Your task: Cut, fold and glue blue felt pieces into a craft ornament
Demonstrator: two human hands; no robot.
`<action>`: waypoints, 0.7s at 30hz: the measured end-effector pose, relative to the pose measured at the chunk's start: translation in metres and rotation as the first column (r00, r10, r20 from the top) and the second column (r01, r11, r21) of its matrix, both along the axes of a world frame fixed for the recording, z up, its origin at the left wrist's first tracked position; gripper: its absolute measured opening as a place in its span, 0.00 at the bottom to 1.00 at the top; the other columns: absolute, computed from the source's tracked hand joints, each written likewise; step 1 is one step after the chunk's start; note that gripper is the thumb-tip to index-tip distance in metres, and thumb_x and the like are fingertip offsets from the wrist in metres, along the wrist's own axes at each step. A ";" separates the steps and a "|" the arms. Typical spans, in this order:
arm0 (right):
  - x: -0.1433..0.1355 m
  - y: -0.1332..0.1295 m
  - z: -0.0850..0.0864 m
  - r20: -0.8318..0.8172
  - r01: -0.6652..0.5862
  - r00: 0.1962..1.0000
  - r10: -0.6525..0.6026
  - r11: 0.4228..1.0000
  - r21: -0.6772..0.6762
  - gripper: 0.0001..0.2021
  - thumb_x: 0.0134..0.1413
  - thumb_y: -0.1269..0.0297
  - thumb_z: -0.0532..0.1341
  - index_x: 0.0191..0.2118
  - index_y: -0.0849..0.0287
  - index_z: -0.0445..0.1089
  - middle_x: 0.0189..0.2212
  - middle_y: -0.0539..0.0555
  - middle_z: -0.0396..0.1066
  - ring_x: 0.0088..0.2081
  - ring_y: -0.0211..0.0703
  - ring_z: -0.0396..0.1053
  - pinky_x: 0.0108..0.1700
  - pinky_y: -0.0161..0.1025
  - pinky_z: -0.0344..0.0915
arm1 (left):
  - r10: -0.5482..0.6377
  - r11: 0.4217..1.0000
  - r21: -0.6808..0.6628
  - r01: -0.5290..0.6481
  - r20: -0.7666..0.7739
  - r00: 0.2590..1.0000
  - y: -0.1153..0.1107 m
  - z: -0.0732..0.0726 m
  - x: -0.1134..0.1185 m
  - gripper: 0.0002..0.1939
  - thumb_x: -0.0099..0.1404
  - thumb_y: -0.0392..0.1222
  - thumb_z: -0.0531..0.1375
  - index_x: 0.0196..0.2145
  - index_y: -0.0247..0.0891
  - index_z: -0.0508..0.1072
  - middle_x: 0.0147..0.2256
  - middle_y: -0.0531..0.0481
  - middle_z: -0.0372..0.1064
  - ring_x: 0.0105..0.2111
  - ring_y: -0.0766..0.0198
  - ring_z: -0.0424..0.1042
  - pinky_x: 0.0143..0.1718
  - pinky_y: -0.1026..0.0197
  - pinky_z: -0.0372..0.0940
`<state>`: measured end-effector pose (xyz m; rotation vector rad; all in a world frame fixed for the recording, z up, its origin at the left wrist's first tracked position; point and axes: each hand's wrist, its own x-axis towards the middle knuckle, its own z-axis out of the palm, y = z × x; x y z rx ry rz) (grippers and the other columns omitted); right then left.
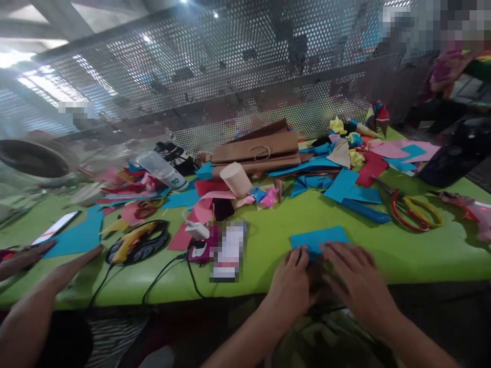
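A small sheet of blue paper [320, 237] lies on the green table in front of me. My left hand [290, 278] is closed at its near left edge, with fingers curled over the paper. My right hand [356, 276] grips the near right part, its fingers reaching across the sheet and slightly blurred. The thumbs and the paper's near edge are partly hidden between the hands. To the right lie scissors [408, 212] with red and yellow handles. A phone [229, 251] with a lit screen rests left of my left hand.
At the left, a co-worker's hands [72, 266] lie by another blue sheet [79, 236]. A yellow-black corded tool [138, 243] and a purple power strip [203, 250] trail cables over the front edge. Brown paper [257, 151], a clear bottle [163, 171] and scraps line the back.
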<state>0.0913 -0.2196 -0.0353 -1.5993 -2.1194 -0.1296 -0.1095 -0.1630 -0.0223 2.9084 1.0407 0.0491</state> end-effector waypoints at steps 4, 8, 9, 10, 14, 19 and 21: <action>-0.019 -0.018 -0.015 0.070 -0.082 0.994 0.085 0.996 -0.037 0.35 0.67 0.52 0.57 0.73 0.60 0.50 0.70 0.58 0.57 0.67 0.54 0.57 0.66 0.54 0.55 | -0.011 1.000 0.029 0.012 -0.012 1.000 0.000 -0.003 -0.002 0.32 0.64 0.58 0.63 0.60 0.36 0.71 0.66 0.33 0.58 0.63 0.42 0.59 0.61 0.43 0.61; 0.008 -0.027 -0.028 0.140 -0.004 0.990 0.008 0.999 -0.033 0.32 0.68 0.56 0.56 0.73 0.58 0.49 0.70 0.57 0.56 0.67 0.51 0.59 0.66 0.53 0.55 | -0.005 0.999 0.045 0.004 0.019 1.000 -0.003 -0.002 -0.011 0.39 0.68 0.61 0.58 0.70 0.45 0.55 0.68 0.40 0.55 0.64 0.46 0.59 0.63 0.43 0.58; 0.016 -0.029 -0.029 0.153 0.011 0.988 -0.006 0.999 -0.032 0.32 0.68 0.58 0.55 0.73 0.57 0.49 0.70 0.56 0.56 0.67 0.50 0.59 0.66 0.53 0.54 | -0.012 0.999 0.051 0.011 0.023 1.000 -0.003 -0.001 -0.015 0.39 0.69 0.61 0.56 0.71 0.47 0.51 0.70 0.42 0.53 0.65 0.48 0.58 0.64 0.43 0.57; 0.023 -0.031 -0.029 0.162 0.023 0.987 -0.018 0.999 -0.029 0.31 0.69 0.59 0.55 0.73 0.56 0.49 0.70 0.55 0.56 0.67 0.50 0.60 0.66 0.53 0.53 | -0.017 0.998 0.061 0.015 0.026 1.000 -0.004 -0.001 -0.019 0.38 0.70 0.60 0.55 0.72 0.48 0.49 0.71 0.45 0.51 0.67 0.49 0.56 0.65 0.43 0.55; 0.036 -0.033 -0.025 0.167 0.039 0.985 -0.039 0.999 0.000 0.30 0.69 0.60 0.54 0.73 0.54 0.48 0.69 0.55 0.58 0.65 0.49 0.62 0.66 0.54 0.51 | -0.004 0.992 0.126 0.000 0.031 0.999 -0.007 -0.002 -0.040 0.35 0.73 0.57 0.53 0.72 0.52 0.48 0.72 0.52 0.47 0.70 0.48 0.50 0.66 0.42 0.50; 0.035 -0.033 -0.025 0.144 0.043 0.989 -0.043 0.999 0.002 0.30 0.69 0.60 0.55 0.73 0.51 0.49 0.68 0.54 0.60 0.64 0.50 0.65 0.66 0.56 0.50 | 0.011 0.992 0.125 -0.014 0.025 1.000 -0.010 -0.002 -0.056 0.34 0.74 0.53 0.52 0.72 0.49 0.47 0.71 0.51 0.50 0.70 0.51 0.50 0.68 0.42 0.45; 0.037 -0.035 -0.027 0.130 0.064 0.989 -0.064 0.998 0.006 0.31 0.68 0.59 0.56 0.73 0.51 0.49 0.68 0.55 0.60 0.64 0.51 0.64 0.67 0.57 0.49 | 0.018 0.994 0.110 -0.021 0.028 0.999 -0.011 -0.002 -0.057 0.34 0.74 0.52 0.53 0.72 0.49 0.47 0.71 0.50 0.50 0.70 0.51 0.50 0.68 0.41 0.44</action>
